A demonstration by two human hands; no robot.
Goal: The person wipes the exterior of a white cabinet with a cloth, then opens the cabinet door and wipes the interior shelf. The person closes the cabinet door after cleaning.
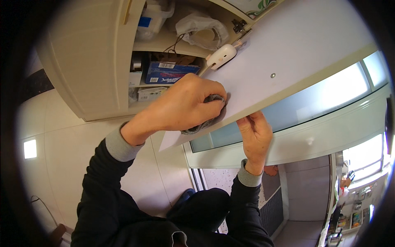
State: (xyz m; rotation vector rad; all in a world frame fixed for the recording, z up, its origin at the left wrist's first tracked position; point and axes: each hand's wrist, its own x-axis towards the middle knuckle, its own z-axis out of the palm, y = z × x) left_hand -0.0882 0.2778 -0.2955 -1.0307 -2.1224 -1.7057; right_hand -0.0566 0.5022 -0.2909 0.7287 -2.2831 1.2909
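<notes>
My left hand (193, 106) grips a crumpled dark grey cloth (202, 126) and presses it against the white inner face of an open cabinet door (296, 40), close to its lower corner. My right hand (257, 136) holds the long edge of that door, its fingertips partly hidden by it. Just beyond my left hand, a small white plastic device (222, 57) hangs on the door face. A round metal screw head (273, 75) shows farther along the panel.
The open cabinet holds a blue cardboard box (165, 72), a plastic-wrapped ring-shaped item (203, 31) and clear plastic containers (154, 15). A second cabinet door (89, 58) stands at left. Behind the panel is a frosted-glass sliding door (296, 151). My slippered foot (182, 199) is on the tiled floor (148, 173).
</notes>
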